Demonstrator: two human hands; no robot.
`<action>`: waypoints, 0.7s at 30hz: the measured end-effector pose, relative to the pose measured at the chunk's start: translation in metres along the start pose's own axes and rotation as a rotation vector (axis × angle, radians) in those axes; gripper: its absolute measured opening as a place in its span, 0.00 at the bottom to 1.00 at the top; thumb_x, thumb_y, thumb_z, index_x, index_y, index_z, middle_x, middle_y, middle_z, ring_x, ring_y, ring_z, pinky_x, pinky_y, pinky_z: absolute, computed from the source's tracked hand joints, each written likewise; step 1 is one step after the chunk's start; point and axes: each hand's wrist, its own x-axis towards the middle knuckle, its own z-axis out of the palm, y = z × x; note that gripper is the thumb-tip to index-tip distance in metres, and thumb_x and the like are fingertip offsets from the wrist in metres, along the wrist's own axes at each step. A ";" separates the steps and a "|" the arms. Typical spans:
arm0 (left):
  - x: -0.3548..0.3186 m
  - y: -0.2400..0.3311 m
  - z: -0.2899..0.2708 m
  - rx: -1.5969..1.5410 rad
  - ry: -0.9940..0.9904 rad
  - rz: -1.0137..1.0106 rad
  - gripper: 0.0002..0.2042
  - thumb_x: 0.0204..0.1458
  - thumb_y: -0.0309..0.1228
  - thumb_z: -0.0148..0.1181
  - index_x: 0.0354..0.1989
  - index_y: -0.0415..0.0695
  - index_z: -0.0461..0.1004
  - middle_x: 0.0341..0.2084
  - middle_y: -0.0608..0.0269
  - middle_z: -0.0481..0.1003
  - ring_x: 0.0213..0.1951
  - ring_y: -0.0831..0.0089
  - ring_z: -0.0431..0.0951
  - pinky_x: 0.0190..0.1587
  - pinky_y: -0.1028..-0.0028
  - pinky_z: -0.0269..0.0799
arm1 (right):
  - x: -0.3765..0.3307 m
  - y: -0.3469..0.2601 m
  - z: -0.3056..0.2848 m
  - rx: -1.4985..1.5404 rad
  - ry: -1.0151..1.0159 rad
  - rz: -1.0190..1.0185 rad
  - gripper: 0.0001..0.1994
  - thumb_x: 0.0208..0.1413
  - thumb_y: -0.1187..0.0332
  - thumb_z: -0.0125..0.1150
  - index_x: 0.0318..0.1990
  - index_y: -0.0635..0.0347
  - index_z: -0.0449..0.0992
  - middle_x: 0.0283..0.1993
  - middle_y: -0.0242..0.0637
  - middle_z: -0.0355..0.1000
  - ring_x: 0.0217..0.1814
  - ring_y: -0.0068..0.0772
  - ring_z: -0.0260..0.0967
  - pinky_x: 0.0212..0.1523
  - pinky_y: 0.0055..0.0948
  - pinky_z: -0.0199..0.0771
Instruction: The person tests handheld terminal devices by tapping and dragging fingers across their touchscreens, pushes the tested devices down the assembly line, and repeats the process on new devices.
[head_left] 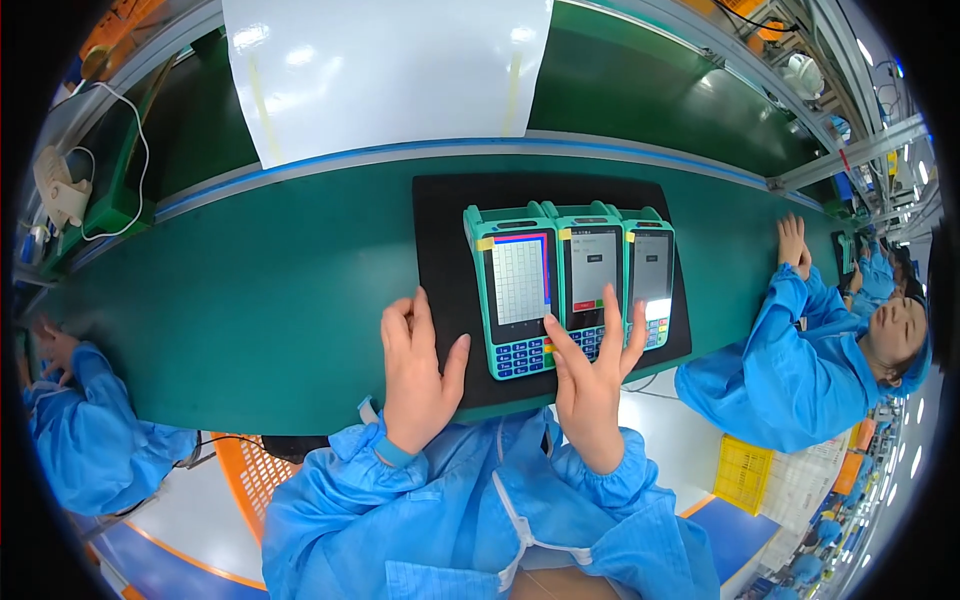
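Note:
Three teal handheld terminals lie side by side on a black mat [440, 260] on the green bench. The left terminal [512, 290] shows a white grid screen, the middle terminal [592, 278] and the right terminal [652, 275] show grey screens. My left hand [415, 375] rests flat on the mat's near left edge, fingers together, holding nothing. My right hand [592, 375] hovers with fingers spread over the lower keypads of the middle and right terminals, its fingertips at their lower screens.
A large white sheet [385, 70] lies beyond the bench's blue rail. A co-worker in blue [800, 370] sits at my right with a hand on the bench; another blue sleeve [85, 420] is at my left. A yellow crate [745, 470] stands below right, an orange crate [250, 470] below left.

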 end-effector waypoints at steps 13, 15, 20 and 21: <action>-0.001 0.000 0.000 -0.019 -0.009 -0.009 0.28 0.50 0.23 0.60 0.59 0.25 0.58 0.50 0.42 0.60 0.52 0.48 0.64 0.54 0.63 0.64 | 0.023 -0.026 0.011 0.003 -0.010 -0.141 0.19 0.53 0.74 0.60 0.50 0.35 0.78 0.72 0.53 0.43 0.72 0.69 0.32 0.63 0.73 0.29; -0.001 0.000 0.000 -0.020 0.002 -0.012 0.28 0.49 0.23 0.60 0.59 0.25 0.58 0.50 0.42 0.60 0.52 0.48 0.65 0.54 0.63 0.64 | 0.038 -0.028 0.014 -0.010 0.012 -0.145 0.18 0.55 0.73 0.59 0.50 0.35 0.78 0.73 0.52 0.40 0.72 0.71 0.31 0.63 0.74 0.28; -0.001 -0.001 0.002 -0.007 0.015 0.008 0.28 0.49 0.23 0.60 0.59 0.25 0.58 0.50 0.42 0.60 0.52 0.49 0.65 0.54 0.63 0.63 | 0.074 -0.030 0.015 -0.010 0.086 -0.169 0.17 0.54 0.75 0.59 0.47 0.37 0.80 0.73 0.49 0.38 0.74 0.69 0.27 0.63 0.74 0.27; -0.001 0.000 0.001 -0.017 0.002 -0.007 0.28 0.49 0.23 0.60 0.58 0.25 0.59 0.50 0.42 0.60 0.52 0.48 0.64 0.54 0.63 0.63 | 0.074 -0.029 0.015 -0.009 0.085 -0.174 0.17 0.54 0.75 0.59 0.47 0.37 0.80 0.73 0.49 0.38 0.74 0.69 0.27 0.63 0.74 0.27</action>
